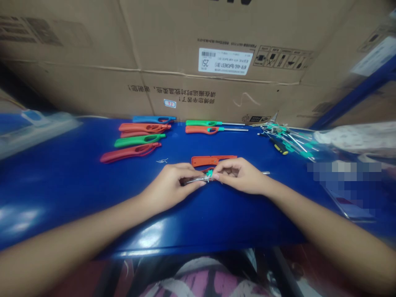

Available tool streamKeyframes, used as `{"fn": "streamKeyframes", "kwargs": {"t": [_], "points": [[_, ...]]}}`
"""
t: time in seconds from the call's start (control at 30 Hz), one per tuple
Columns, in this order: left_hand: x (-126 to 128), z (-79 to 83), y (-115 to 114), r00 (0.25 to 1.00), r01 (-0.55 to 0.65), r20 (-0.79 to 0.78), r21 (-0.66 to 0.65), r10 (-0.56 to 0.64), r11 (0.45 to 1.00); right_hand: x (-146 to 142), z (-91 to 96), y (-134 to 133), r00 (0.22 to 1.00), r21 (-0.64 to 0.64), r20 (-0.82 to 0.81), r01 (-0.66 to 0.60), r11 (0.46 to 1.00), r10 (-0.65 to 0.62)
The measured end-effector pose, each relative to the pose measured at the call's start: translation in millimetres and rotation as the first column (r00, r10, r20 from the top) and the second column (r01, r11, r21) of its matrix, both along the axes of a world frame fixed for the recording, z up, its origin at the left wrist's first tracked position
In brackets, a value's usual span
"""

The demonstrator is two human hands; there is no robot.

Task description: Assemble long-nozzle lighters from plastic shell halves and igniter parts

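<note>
Left hand (168, 180) pinching clear tube (194, 180), right hand (238, 175) fingertips together at teal fitting (209, 173) — tube at clock centre over desk (192, 225), orange shell (200, 160) at 12 o'clock, green casing (130, 142) at 10, screwdriver (280, 147) at 2.

Probably a workshop: worktable (77, 189), handle shells (128, 142) (red, green, blue) and heaped metal-rod parts (282, 133).
</note>
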State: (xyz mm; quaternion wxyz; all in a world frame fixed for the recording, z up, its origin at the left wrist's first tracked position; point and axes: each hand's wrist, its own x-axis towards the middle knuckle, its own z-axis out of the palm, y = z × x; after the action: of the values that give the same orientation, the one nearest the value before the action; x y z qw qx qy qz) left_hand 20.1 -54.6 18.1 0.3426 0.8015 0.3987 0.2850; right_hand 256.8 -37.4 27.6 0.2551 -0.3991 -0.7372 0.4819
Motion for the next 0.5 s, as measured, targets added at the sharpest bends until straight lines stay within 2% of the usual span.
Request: {"fn": "streamKeyframes", "kwargs": {"t": [0.5], "points": [[2.7,-6.9,-1.0,0.999,-0.033,0.016,-0.028,0.033,0.999,-2.1,0.9,-1.9,1.000,-0.029,0.007,0.021,0.999,-0.021]]}}
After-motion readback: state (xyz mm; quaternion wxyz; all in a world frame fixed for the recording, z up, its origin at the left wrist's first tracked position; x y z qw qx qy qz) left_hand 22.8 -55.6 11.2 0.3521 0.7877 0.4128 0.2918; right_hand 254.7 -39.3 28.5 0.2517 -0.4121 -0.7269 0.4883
